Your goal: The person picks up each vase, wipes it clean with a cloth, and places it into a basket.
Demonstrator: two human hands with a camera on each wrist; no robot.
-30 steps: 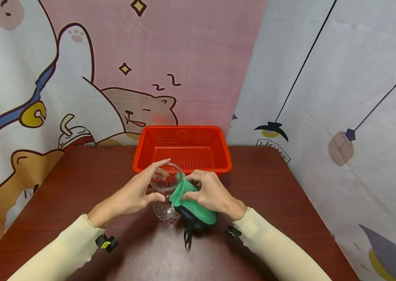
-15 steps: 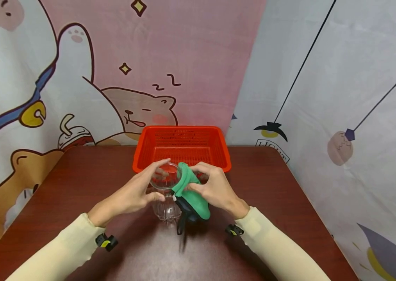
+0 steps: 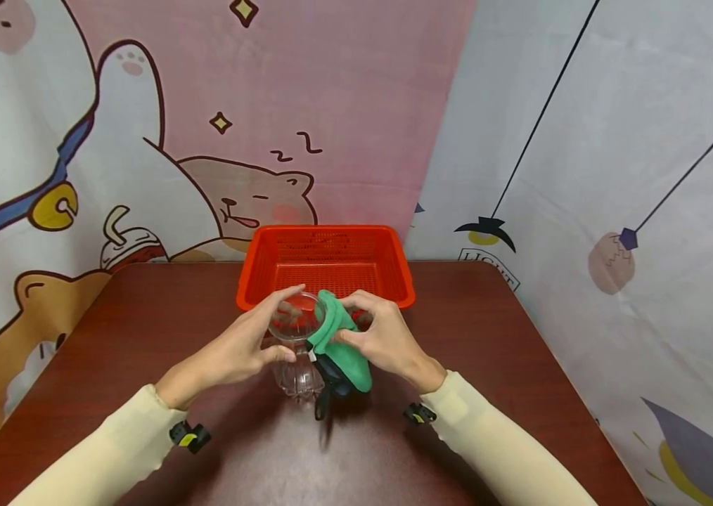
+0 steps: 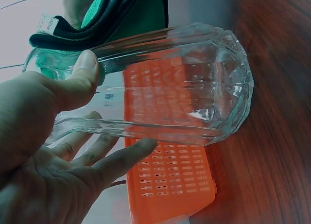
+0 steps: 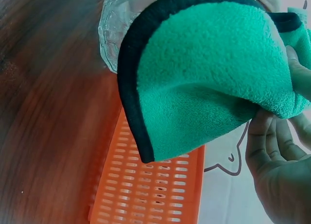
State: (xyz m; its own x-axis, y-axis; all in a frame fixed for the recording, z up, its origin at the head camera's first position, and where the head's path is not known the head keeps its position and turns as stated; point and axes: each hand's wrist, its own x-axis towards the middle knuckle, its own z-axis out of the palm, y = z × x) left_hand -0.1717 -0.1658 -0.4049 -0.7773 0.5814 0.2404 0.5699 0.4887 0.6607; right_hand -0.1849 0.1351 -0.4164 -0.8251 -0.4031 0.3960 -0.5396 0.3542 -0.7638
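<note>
A clear faceted glass (image 3: 296, 351) stands on the dark red-brown table (image 3: 470, 330) in front of the basket. My left hand (image 3: 242, 351) grips it near the rim, thumb on one side and fingers on the other, as the left wrist view shows on the glass (image 4: 165, 83). My right hand (image 3: 382, 341) pinches a green cloth with a dark edge (image 3: 340, 344) and holds it against the glass's right rim. In the right wrist view the cloth (image 5: 209, 73) hangs folded in front of the glass (image 5: 116, 20).
An orange perforated basket (image 3: 255, 284) sits just behind the glass, with nothing in it. Patterned cloth backdrops stand behind and to the right of the table. The table's front edge lies close below my sleeves.
My right hand has lifted the green cloth off the table and brought it up against the glass rim. The left hand and the glass have stayed in place.
</note>
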